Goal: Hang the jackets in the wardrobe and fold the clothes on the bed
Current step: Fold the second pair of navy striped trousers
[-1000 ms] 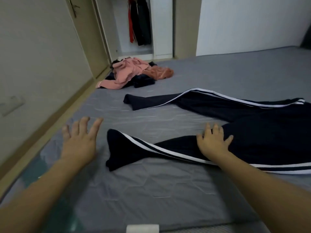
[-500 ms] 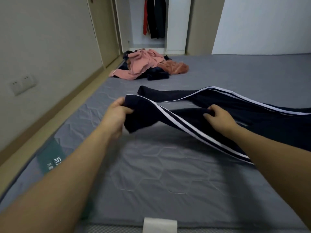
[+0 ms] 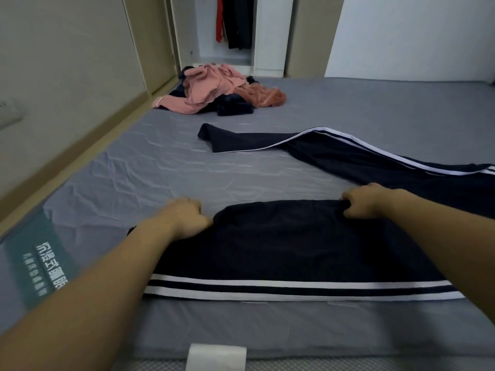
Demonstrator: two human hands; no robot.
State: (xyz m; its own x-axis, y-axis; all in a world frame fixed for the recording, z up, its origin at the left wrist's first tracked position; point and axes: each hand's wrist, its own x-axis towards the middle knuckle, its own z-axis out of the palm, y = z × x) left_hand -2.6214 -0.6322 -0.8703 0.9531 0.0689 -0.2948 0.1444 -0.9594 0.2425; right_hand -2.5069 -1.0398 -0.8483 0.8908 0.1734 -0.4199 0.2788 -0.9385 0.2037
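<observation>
Two hands of ours are down on the navy track trousers, which lie spread on the grey bed. Our left hand has its fingers curled under, pinching the left corner of the near trouser leg's far edge, with the knuckles against the mattress cover. Our right hand is likewise closed, its fingers bunching the same far edge further to the right, so the cloth sits taut between the two grips. This near leg lies flat across the front of the bed, its double white side stripe running along the edge closest to us. The other leg stretches away to the left further up the bed, apart from the one we hold, with its own white stripe showing along the top; both legs join off to the right. Beyond it, near the far left corner of the bed, we see a heap of clothes, pink and rust-coloured pieces over dark ones. Behind the heap stands the open wardrobe, with dark jackets and a red garment hanging inside. A teal label with white lettering lies at the bed's left edge, and a white tag sits at its near edge.
</observation>
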